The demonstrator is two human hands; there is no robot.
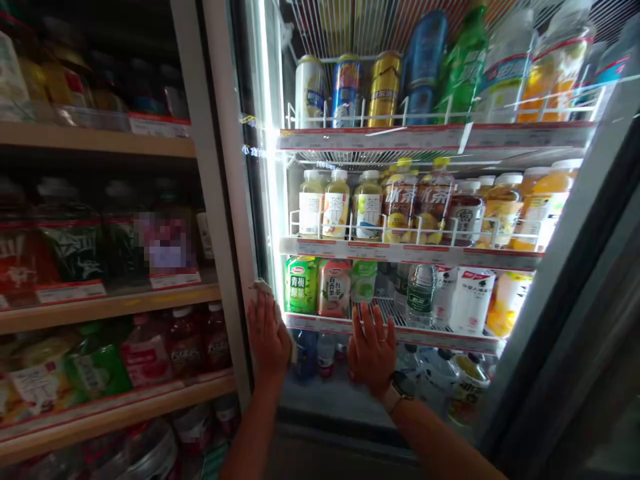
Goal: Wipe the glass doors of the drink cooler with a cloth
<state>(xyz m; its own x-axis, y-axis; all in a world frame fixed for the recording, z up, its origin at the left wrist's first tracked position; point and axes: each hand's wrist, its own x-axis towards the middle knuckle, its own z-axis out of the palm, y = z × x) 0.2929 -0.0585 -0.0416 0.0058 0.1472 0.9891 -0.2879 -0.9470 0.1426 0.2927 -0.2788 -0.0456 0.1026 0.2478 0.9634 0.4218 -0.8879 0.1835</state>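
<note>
My left hand [268, 333] lies flat against a pale cloth [262, 288] at the left edge of a glass cooler door, whose frame [235, 200] runs up beside it. The cloth shows above the fingertips and along the palm's right side. To the right, my right hand [373, 343] rests on the glass with its fingers spread and nothing in it; a watch [401, 387] is on that wrist. Behind the glass, between the hands, stand a green drink carton [301, 285] and a reddish one [335, 288].
Lit cooler shelves [400, 252] hold cans, bottles and cartons. At the left, open wooden shelves [100, 319] carry rows of bottles with price labels. A dark door frame [565, 253] slants down the right side.
</note>
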